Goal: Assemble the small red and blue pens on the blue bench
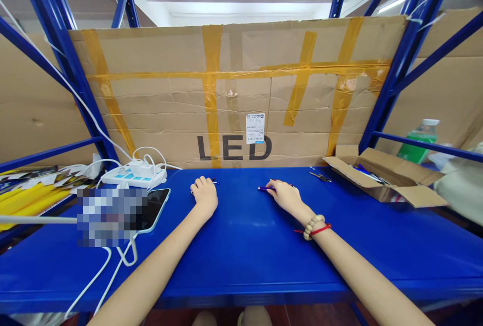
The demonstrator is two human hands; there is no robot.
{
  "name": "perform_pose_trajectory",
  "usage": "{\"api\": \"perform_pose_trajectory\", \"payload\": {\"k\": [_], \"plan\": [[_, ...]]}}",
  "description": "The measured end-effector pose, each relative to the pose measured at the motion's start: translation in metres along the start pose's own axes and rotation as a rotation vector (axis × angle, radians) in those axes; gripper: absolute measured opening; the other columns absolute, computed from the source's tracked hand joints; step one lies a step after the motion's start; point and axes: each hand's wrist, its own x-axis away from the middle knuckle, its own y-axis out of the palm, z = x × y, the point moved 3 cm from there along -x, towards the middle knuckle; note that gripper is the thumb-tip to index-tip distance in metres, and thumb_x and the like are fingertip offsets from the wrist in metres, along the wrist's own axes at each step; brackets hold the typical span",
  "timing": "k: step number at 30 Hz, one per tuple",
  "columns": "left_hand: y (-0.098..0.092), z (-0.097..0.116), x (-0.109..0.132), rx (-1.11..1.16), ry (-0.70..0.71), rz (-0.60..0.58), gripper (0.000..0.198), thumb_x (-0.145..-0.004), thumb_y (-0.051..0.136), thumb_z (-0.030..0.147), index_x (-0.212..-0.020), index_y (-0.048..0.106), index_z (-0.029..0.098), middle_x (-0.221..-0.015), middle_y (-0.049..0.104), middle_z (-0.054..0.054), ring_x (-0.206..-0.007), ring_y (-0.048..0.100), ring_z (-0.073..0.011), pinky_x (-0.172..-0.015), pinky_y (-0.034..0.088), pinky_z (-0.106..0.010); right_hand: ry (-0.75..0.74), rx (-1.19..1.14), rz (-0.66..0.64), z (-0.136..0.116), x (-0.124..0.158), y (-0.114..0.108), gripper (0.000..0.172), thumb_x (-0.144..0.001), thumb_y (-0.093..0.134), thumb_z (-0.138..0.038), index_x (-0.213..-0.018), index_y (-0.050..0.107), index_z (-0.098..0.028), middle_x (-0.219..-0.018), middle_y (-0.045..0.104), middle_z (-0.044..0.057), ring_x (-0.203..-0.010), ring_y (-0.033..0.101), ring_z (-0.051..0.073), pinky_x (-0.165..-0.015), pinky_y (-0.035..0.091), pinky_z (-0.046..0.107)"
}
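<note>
Both my hands rest on the blue shelf surface (249,245) in front of a taped cardboard panel (234,94) marked LED. My left hand (205,194) is curled closed over a small pen-like object whose tip pokes out to the right of the fingers. My right hand (283,196) grips a purple pen (263,188) that lies nearly flat on the surface, its end pointing left. A bead bracelet and a red string circle my right wrist.
A white power strip (133,175) with plugs and cables sits at the left, with a phone (154,208) beside it. An open cardboard box (381,180) holds pens at the right. A small metal tool (320,177) lies near it. A green bottle (418,140) stands behind. Yellow items (26,200) lie far left.
</note>
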Motion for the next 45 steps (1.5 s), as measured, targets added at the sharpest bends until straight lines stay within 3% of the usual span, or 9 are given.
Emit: {"api": "perform_pose_trajectory", "payload": {"k": [6, 11, 17, 22, 27, 30, 36, 40, 45], "plan": [[0.001, -0.016, -0.011, -0.078, -0.065, -0.094, 0.013, -0.069, 0.043, 0.007, -0.072, 0.054, 0.012, -0.097, 0.054, -0.026, -0.103, 0.045, -0.0402, -0.083, 0.025, -0.05, 0.091, 0.003, 0.07, 0.023, -0.008, 0.0, 0.02, -0.079, 0.054, -0.012, -0.093, 0.063, -0.023, -0.097, 0.066, 0.003, -0.094, 0.058, 0.021, -0.067, 0.04, 0.027], [0.006, -0.012, -0.012, 0.181, -0.009, -0.17, 0.009, -0.064, 0.057, 0.012, -0.061, 0.05, 0.017, -0.083, 0.061, -0.017, -0.1, 0.05, -0.0361, -0.088, 0.028, -0.047, 0.131, 0.074, 0.143, 0.036, -0.011, -0.003, 0.024, -0.079, 0.05, -0.009, -0.092, 0.065, -0.021, -0.097, 0.062, 0.008, -0.096, 0.055, 0.023, -0.069, 0.042, 0.029], [0.006, 0.02, 0.003, 0.237, 0.236, -0.44, 0.014, -0.079, 0.05, 0.029, -0.087, 0.059, 0.021, -0.096, 0.062, -0.008, -0.087, 0.058, -0.0223, -0.075, 0.041, -0.03, -0.314, -0.196, 0.287, 0.004, -0.006, -0.008, 0.023, -0.086, 0.048, -0.03, -0.106, 0.058, -0.023, -0.107, 0.058, 0.006, -0.101, 0.053, 0.02, -0.084, 0.044, 0.034], [-0.005, 0.046, 0.016, 0.518, 0.425, -0.443, 0.017, -0.082, 0.043, 0.03, -0.08, 0.057, 0.019, -0.087, 0.061, -0.003, -0.083, 0.056, -0.0165, -0.077, 0.041, -0.027, -0.595, -0.368, 0.207, -0.035, 0.007, -0.003, 0.035, -0.09, 0.041, -0.036, -0.123, 0.048, -0.026, -0.121, 0.054, 0.005, -0.112, 0.047, 0.02, -0.096, 0.037, 0.039], [0.002, 0.051, 0.024, 0.778, 0.303, -0.513, 0.022, -0.08, 0.047, 0.04, -0.08, 0.051, 0.019, -0.059, 0.05, 0.005, -0.053, 0.045, -0.0099, -0.053, 0.035, -0.022, -0.571, -0.528, -0.032, -0.043, 0.009, 0.007, 0.042, -0.087, 0.044, -0.043, -0.123, 0.049, -0.022, -0.099, 0.066, 0.005, -0.087, 0.059, 0.018, -0.078, 0.045, 0.032], [0.01, 0.054, 0.029, 0.896, 0.258, -0.55, 0.025, -0.077, 0.051, 0.042, -0.079, 0.051, 0.018, -0.049, 0.041, 0.008, -0.042, 0.039, -0.0072, -0.044, 0.029, -0.02, -0.492, -0.603, -0.143, -0.041, 0.009, 0.011, 0.04, -0.088, 0.038, -0.047, -0.103, 0.062, -0.019, -0.079, 0.067, 0.002, -0.066, 0.058, 0.014, -0.063, 0.044, 0.026], [0.011, 0.057, 0.028, 1.07, 0.11, -0.495, 0.03, -0.068, 0.062, 0.043, -0.073, 0.051, 0.016, -0.047, 0.047, 0.006, -0.04, 0.045, -0.0076, -0.041, 0.032, -0.019, -0.514, -0.825, -0.268, -0.048, 0.01, 0.011, 0.036, -0.085, 0.046, -0.045, -0.091, 0.065, -0.016, -0.072, 0.066, 0.002, -0.062, 0.06, 0.013, -0.062, 0.046, 0.024], [0.005, 0.054, 0.026, 1.061, 0.13, -0.444, 0.027, -0.064, 0.067, 0.039, -0.072, 0.058, 0.014, -0.059, 0.056, 0.001, -0.054, 0.05, -0.0097, -0.047, 0.035, -0.02, -0.455, -0.799, -0.2, -0.041, 0.006, 0.012, 0.035, -0.085, 0.045, -0.041, -0.106, 0.061, -0.017, -0.086, 0.066, 0.005, -0.057, 0.059, 0.012, -0.06, 0.048, 0.026], [-0.001, 0.053, 0.024, 1.015, 0.179, -0.394, 0.023, -0.064, 0.068, 0.037, -0.07, 0.063, 0.015, -0.07, 0.062, -0.002, -0.068, 0.053, -0.012, -0.06, 0.039, -0.022, -0.53, -0.727, -0.094, -0.037, 0.005, 0.013, 0.037, -0.087, 0.043, -0.04, -0.115, 0.058, -0.021, -0.108, 0.064, 0.006, -0.096, 0.058, 0.021, -0.084, 0.044, 0.033]]}}
